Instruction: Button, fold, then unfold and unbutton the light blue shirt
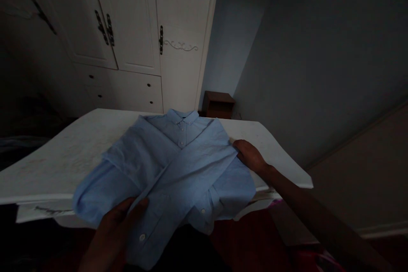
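A light blue button-up shirt [191,157] lies on a white table [79,148], its collar at the far edge and its sleeves crossed over the front. The cuffs and lower part hang over the near edge. My left hand [116,225] pinches the edge of the sleeve at the lower left, thumb on top. At the shirt's right side, my right hand [250,155] has its fingers closed on the fabric edge; the fingertips are partly hidden. White buttons show on the cuffs.
A white wardrobe [181,8] with dark handles stands behind the table. A small brown cabinet [219,97] sits in the corner by the grey wall [318,51]. Carved drawer fronts [47,211] run below the table's near edge. The room is dim.
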### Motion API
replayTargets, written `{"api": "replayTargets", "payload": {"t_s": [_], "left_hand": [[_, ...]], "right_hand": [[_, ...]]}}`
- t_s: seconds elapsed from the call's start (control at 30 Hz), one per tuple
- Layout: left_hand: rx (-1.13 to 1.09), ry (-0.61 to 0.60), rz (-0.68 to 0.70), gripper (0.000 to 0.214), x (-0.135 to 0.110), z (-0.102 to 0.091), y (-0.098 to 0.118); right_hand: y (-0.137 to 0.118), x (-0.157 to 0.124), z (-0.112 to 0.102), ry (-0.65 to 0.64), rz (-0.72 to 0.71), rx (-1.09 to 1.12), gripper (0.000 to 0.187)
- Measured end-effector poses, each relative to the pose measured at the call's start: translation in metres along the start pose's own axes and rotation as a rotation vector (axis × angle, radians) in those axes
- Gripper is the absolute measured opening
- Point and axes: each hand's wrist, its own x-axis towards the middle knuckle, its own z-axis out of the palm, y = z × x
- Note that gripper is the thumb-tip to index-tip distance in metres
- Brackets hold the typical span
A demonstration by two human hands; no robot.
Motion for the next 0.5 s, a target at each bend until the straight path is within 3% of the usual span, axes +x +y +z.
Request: {"api": "replayTargets", "payload": {"t_s": [0.07, 0.17, 0.3, 0.5], "left_hand": [[-0.058, -0.046, 0.009, 0.048, 0.002, 0.001, -0.005], [-0.124, -0.011, 0.037, 0.044, 0.003, 0.003, -0.016], [-0.048, -0.053, 0.01, 0.048, 0.001, 0.005, -0.028], [0.006, -0.009, 0.029, 0.052, 0.008, -0.001, -0.048]], "right_hand": [[0.002, 0.001, 0.001, -0.019, -0.009, 0.06, 0.023], [0.003, 0.002, 0.0, -0.062, 0.006, 0.069, 0.025], [0.002, 0.001, -0.001, -0.109, 0.077, 0.034, 0.025], [0.001, 0.0, 0.002, -0.114, 0.156, 0.051, 0.027]]}}
